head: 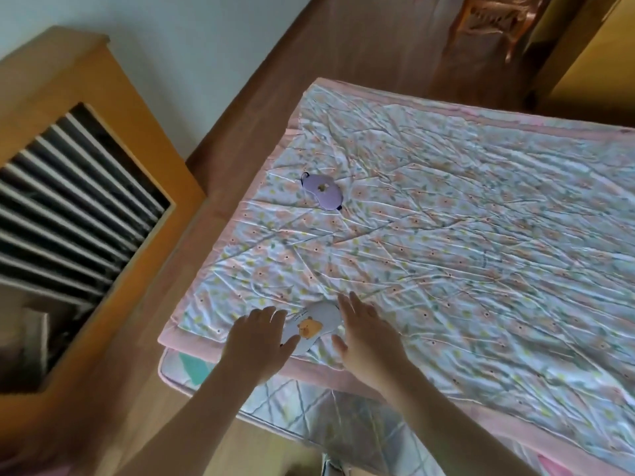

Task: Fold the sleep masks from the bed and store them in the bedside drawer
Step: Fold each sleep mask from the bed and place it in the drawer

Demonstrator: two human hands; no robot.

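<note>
Both hands are spread flat with straight, relaxed fingers and grip nothing. The left hand [259, 333] lies palm down over the near left end of the pale grey fabric sleep mask with an orange bear print [314, 326], its fingertips resting on the mask. The right hand [366, 333] is at the far right end of the same mask, fingers extended toward the far side and thumb pointing toward the mask; whether it touches the fabric or only the bedding cannot be determined. The mask lies unfolded between the two hands, near the near left corner of the crumpled floral quilt with a pink border [446, 235] that covers the bed. A second mask, a lilac oval fabric sleep mask with a dark strap [324, 192], lies flat on the quilt farther away, well apart from both hands and near the quilt's left edge. A wooden cabinet with a slatted panel [86, 187] stands to the left of the bed.
</note>
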